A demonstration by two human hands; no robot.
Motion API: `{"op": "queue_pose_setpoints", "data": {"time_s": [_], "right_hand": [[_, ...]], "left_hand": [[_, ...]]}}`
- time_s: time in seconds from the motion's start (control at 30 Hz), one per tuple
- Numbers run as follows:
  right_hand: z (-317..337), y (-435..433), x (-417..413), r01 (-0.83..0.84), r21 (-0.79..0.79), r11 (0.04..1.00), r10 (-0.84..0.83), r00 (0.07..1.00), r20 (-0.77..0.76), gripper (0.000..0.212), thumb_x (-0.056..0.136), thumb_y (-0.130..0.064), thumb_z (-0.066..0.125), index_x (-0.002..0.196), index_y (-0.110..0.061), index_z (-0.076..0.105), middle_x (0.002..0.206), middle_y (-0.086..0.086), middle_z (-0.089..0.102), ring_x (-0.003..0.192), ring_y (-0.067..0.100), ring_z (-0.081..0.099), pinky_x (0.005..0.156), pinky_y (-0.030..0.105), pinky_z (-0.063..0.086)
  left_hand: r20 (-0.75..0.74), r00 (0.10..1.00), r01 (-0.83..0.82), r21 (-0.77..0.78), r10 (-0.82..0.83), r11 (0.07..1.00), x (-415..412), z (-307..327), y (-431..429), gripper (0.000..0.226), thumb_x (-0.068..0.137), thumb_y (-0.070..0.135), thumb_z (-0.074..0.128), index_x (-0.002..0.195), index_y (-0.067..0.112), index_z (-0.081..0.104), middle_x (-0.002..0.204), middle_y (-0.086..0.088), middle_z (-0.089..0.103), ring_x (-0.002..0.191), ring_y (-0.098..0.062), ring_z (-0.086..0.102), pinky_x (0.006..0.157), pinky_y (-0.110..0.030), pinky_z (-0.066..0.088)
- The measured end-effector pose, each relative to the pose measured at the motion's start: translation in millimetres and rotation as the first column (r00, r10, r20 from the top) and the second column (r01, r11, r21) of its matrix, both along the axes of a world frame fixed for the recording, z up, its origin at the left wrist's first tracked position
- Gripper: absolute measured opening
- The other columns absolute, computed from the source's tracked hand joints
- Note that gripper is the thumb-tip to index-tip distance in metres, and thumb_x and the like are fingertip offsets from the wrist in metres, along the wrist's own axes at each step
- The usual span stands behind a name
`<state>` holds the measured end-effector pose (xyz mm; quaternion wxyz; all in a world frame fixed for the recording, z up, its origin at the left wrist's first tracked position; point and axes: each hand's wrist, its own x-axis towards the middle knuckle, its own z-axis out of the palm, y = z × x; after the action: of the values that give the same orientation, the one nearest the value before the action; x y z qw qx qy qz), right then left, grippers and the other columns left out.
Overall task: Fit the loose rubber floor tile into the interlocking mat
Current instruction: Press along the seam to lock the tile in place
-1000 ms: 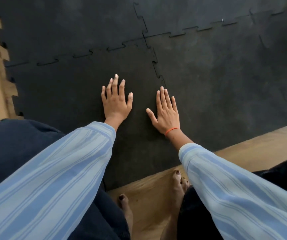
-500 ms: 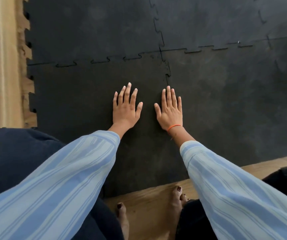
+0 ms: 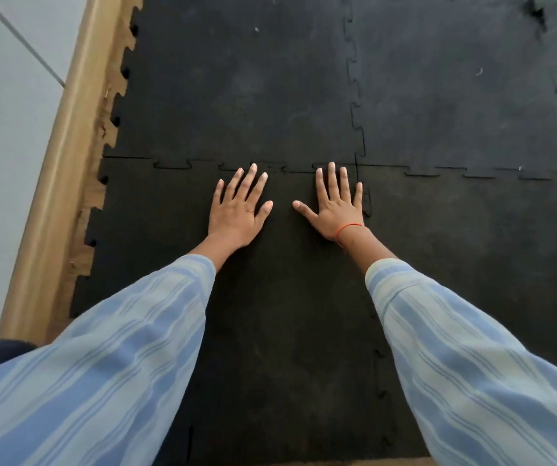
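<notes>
While both palms press flat, the tile (image 3: 270, 297) lies on the floor in the near-left corner of the mat (image 3: 455, 95), its far edge against the toothed seam (image 3: 203, 164). The left hand (image 3: 238, 210) and right hand (image 3: 336, 205) are spread wide, fingers splayed, holding nothing; fingertips reach the seam. Flat, spread palms probably distribute downward force across the tabs so that they seat into the neighbouring slots. The right hand sits just beside the corner where four tiles meet, likely the tightest joint. The seam line remains visible, so seating is judged nearly complete. The tile's left teeth face bare wooden floor (image 3: 79, 203) beside the skirting (image 3: 58, 169).
</notes>
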<state>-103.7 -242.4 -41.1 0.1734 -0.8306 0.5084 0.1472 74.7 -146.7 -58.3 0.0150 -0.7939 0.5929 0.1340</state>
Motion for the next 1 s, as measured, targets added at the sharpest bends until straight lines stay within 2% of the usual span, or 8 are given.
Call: {"op": "queue_pose_setpoints", "data": {"time_s": [0.13,0.2,0.3,0.37,0.6,0.8,0.9,1.0], "right_hand": [[6.5,-9.2,14.1,0.015,0.033,0.999,-0.014,1.000,-0.024,0.086,0.091,-0.070,0.017,0.151,-0.017,-0.016,0.158,0.001,-0.027,0.145,0.025,-0.025,0.115,0.053,-0.013],[7.5,-9.7,28.2,-0.092,0.016,0.996,0.092,0.995,0.029,0.076,0.098,-0.057,0.020,0.152,-0.014,-0.010,0.160,0.002,-0.020,0.147,0.021,-0.019,0.118,0.050,-0.008],[4.5,4.5,56.1,-0.281,-0.031,0.959,0.283,0.953,0.109,0.062,0.102,-0.045,0.020,0.154,-0.019,-0.003,0.162,-0.004,-0.011,0.148,0.015,-0.014,0.117,0.053,-0.007],[-0.3,13.2,72.6,-0.264,-0.049,0.963,0.268,0.958,0.106,0.063,0.100,-0.051,0.018,0.153,-0.026,-0.002,0.161,-0.009,-0.011,0.148,0.014,-0.016,0.111,0.063,-0.011],[13.0,4.1,98.0,-0.226,0.044,0.973,0.225,0.974,0.026,0.073,0.095,-0.061,0.025,0.153,-0.027,-0.002,0.161,-0.012,-0.014,0.148,0.014,-0.016,0.105,0.076,-0.001],[10.7,-10.2,26.2,0.015,0.006,1.000,-0.015,1.000,0.018,0.117,0.069,-0.091,0.028,0.152,-0.020,-0.013,0.159,-0.006,-0.021,0.147,0.014,-0.020,0.114,0.059,-0.008],[13.5,-21.7,16.6,-0.020,0.050,0.999,0.022,0.999,-0.024,0.122,0.065,-0.093,0.028,0.150,-0.020,-0.019,0.158,-0.004,-0.026,0.146,0.016,-0.024,0.117,0.055,-0.011],[27.1,-32.4,23.0,-0.023,0.182,0.983,0.040,0.995,-0.088,0.122,0.069,-0.086,0.043,0.150,-0.019,-0.019,0.158,-0.002,-0.027,0.146,0.019,-0.022,0.118,0.054,-0.005]], "left_hand": [[-0.019,0.999,0.047,0.046,-0.047,0.998,1.7,10.8,-4.8,0.062,0.100,0.052,0.018,0.154,0.028,-0.002,0.162,0.005,-0.011,0.149,-0.018,-0.006,0.120,-0.045,0.001],[-0.028,0.998,0.061,0.046,-0.059,0.997,16.6,12.4,0.3,0.065,0.100,0.053,0.021,0.154,0.024,0.000,0.162,0.005,-0.009,0.149,-0.016,-0.004,0.120,-0.044,0.002],[0.000,0.972,-0.234,0.056,0.234,0.971,64.7,9.1,25.7,0.080,0.094,0.064,0.018,0.153,0.015,-0.005,0.161,-0.002,-0.013,0.149,-0.018,-0.006,0.121,-0.043,0.002],[0.033,0.932,-0.362,0.085,0.361,0.928,93.9,5.8,43.8,0.092,0.088,0.073,0.014,0.152,0.012,-0.010,0.161,-0.005,-0.017,0.149,-0.020,-0.009,0.120,-0.043,0.001],[-0.008,0.957,-0.283,0.210,0.291,0.936,113.1,22.2,42.0,0.101,0.083,0.079,0.022,0.152,0.014,-0.012,0.160,-0.005,-0.021,0.148,-0.021,-0.012,0.120,-0.045,0.003],[-0.054,0.884,-0.435,0.266,0.464,0.860,144.9,28.3,50.2,0.131,0.062,0.090,0.043,0.151,0.014,-0.017,0.157,-0.012,-0.026,0.146,-0.028,-0.019,0.118,-0.051,0.000],[-0.023,0.904,-0.395,0.333,0.427,0.856,153.9,38.5,41.7,0.132,0.062,0.089,0.045,0.150,0.016,-0.019,0.157,-0.010,-0.028,0.146,-0.029,-0.018,0.117,-0.053,0.000],[0.044,0.905,-0.395,0.460,0.424,0.796,160.0,54.1,26.9,0.123,0.071,0.082,0.050,0.153,0.013,-0.011,0.160,-0.013,-0.017,0.148,-0.034,-0.005,0.118,-0.054,0.006]]}}
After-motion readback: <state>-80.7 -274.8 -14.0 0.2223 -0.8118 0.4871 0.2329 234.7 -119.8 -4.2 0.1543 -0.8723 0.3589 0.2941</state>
